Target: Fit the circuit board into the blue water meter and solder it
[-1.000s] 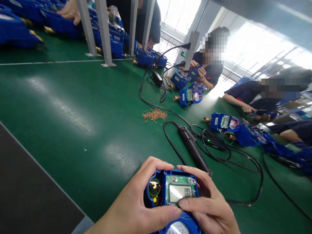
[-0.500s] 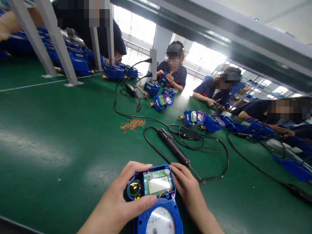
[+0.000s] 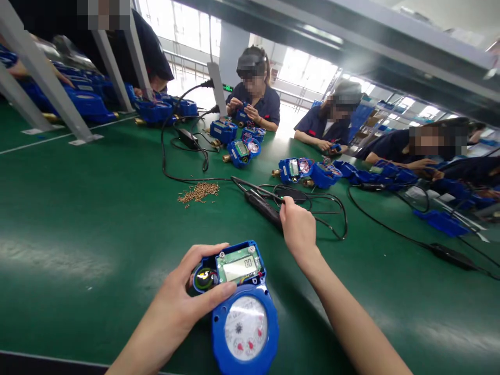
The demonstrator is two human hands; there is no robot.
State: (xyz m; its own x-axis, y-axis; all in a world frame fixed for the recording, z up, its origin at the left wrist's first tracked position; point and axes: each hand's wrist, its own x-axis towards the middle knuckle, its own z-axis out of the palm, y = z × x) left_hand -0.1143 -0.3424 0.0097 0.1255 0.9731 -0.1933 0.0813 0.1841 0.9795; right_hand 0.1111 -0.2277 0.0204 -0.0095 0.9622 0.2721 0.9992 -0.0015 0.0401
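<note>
In the head view, my left hand (image 3: 175, 297) grips the upper part of a blue water meter (image 3: 245, 312), thumb across its front and fingers behind. The meter has a round dial with red pointers below and an open compartment above, with a green circuit board, a lit display (image 3: 241, 267) and a round dark battery-like part. My right hand (image 3: 299, 226) is closed, its thumb and forefinger pinching a black cord (image 3: 258, 188). Just beside and partly behind it lies a black electric screwdriver (image 3: 262, 206); its tip is hidden.
A heap of small brass-coloured screws (image 3: 199, 192) lies on the green table (image 3: 97, 219). Several other blue meters (image 3: 244, 151) with wires stand farther back. Cords and a black adapter (image 3: 292, 195) spread at centre right. Metal posts (image 3: 64, 78) rise at left. Several co-workers sit across the table.
My right hand has left the meter's side and moved up and away to the black cord, pulling it straighter beside the screwdriver. My left hand still holds the meter.
</note>
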